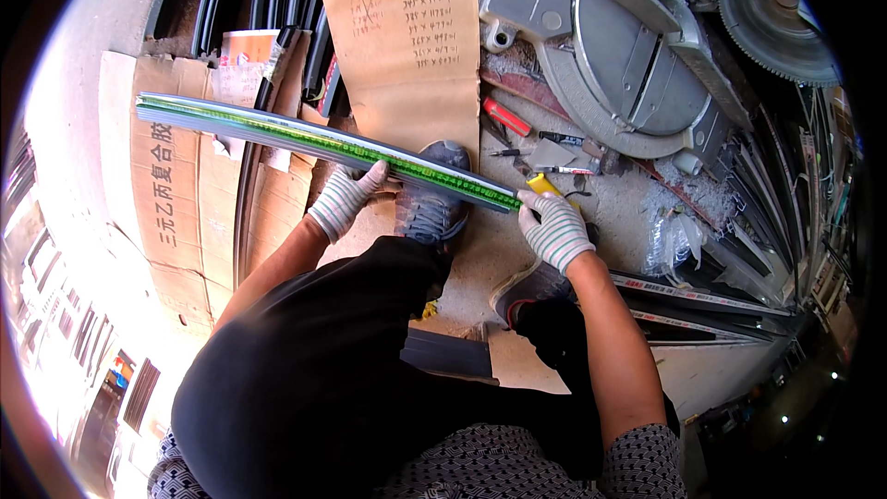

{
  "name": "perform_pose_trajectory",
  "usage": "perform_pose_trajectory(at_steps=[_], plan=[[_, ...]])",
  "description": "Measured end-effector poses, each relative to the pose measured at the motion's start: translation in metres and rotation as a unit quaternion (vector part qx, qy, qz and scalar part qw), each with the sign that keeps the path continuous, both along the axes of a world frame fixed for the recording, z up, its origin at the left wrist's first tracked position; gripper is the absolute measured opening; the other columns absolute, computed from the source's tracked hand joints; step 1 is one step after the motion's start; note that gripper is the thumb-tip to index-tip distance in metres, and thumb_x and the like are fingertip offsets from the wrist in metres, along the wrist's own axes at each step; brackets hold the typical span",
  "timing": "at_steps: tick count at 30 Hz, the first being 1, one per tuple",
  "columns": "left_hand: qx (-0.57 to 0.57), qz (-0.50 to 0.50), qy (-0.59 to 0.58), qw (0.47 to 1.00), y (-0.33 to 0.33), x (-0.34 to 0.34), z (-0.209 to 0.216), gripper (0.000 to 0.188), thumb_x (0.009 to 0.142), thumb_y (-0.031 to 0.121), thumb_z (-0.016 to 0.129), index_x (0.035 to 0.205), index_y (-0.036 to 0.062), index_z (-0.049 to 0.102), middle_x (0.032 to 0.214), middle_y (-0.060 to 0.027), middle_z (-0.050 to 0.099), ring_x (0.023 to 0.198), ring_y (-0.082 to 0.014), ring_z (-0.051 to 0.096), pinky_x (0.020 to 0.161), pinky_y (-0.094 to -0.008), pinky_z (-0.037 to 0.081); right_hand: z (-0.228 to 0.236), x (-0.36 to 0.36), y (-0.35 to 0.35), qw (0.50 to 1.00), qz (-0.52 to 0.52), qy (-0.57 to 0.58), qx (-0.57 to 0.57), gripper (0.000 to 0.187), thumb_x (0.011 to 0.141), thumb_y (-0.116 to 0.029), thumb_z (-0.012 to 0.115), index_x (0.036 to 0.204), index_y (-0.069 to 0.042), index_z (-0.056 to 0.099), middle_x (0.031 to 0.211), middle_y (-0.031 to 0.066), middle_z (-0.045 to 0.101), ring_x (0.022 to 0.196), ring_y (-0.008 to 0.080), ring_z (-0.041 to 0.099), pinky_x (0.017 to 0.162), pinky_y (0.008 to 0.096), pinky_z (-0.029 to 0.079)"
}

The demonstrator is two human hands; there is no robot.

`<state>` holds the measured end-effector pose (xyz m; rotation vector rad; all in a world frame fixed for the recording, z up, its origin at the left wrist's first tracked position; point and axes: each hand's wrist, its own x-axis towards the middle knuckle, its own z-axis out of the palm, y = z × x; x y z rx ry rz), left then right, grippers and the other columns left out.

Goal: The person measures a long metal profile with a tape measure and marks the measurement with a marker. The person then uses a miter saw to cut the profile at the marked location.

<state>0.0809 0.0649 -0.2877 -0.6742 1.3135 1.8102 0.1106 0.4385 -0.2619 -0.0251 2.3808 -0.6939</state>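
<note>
Where the grey-and-green profile [333, 142] is: held over the floor [477, 263], crossing above the left shoe [432, 214] and the lower part of a handwritten cardboard sheet [402, 46].
Long axis: slanting from upper left to lower right, crosswise to the person, left end farther off and right end nearer.
Ends: the left one points out over the printed brown cardboard [176, 212]; the right one stops at the right hand (a bright green band runs along the length).
Left hand [344, 201]: gloved, grasping the near edge right of the middle, thumb laid over it.
Right hand [554, 229]: gloved, gripping the right end with its fingertips.
Beside the right hand: a yellow tool [540, 185], just beyond it; a red tool [506, 117] lies farther off.
Saw [637, 65]: upper right, well apart from both hands, its toothed blade [771, 28] showing.
</note>
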Motion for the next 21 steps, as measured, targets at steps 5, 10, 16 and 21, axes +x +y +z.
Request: perform_pose_trajectory(at_steps=[5,10,16,21], plan=[[0.002,0.003,0.004,1.0,0.001,0.0005,0.0016,0.036,0.104,0.037,0.064,0.126,0.0071,0.063,0.113,-0.0064,0.072,0.103,-0.019,0.071,0.095,-0.0392,0.059,0.0006,0.0001,-0.0001,1.0,0.005,0.009,0.001,0.032,0.093,-0.028,0.063,0.118,-0.014,0.076,0.095,0.0216,0.071,0.087,0.0402,0.068,0.081,0.0492,0.054],[0.006,0.009,0.0,1.0,0.002,-0.001,0.0029,0.032,0.105,0.03,0.065,0.124,0.0055,0.064,0.112,-0.0062,0.072,0.101,-0.0193,0.072,0.093,-0.0386,0.061,-0.0001,0.0008,0.0009,1.0,0.002,0.014,-0.003,0.031,0.093,-0.027,0.063,0.117,-0.013,0.076,0.094,0.0219,0.071,0.087,0.0404,0.068,0.081,0.0495,0.055],[0.004,0.007,-0.001,1.0,0.0002,-0.0004,0.0001,0.031,0.105,0.03,0.065,0.125,0.0056,0.064,0.112,-0.006,0.072,0.101,-0.0188,0.072,0.093,-0.039,0.061,-0.0016,0.0013,0.0002,1.0,-0.007,0.007,-0.006,0.031,0.093,-0.027,0.063,0.117,-0.014,0.076,0.094,0.0221,0.071,0.086,0.0402,0.068,0.08,0.0494,0.055],[0.007,0.011,-0.004,1.0,0.0003,-0.0003,0.0001,0.032,0.105,0.03,0.065,0.125,0.0058,0.063,0.113,-0.0067,0.072,0.102,-0.0196,0.072,0.093,-0.0397,0.061,-0.002,0.0009,0.0005,1.0,0.003,0.014,-0.003,0.031,0.093,-0.027,0.063,0.118,-0.014,0.076,0.095,0.0219,0.071,0.086,0.0402,0.068,0.08,0.0493,0.055]])
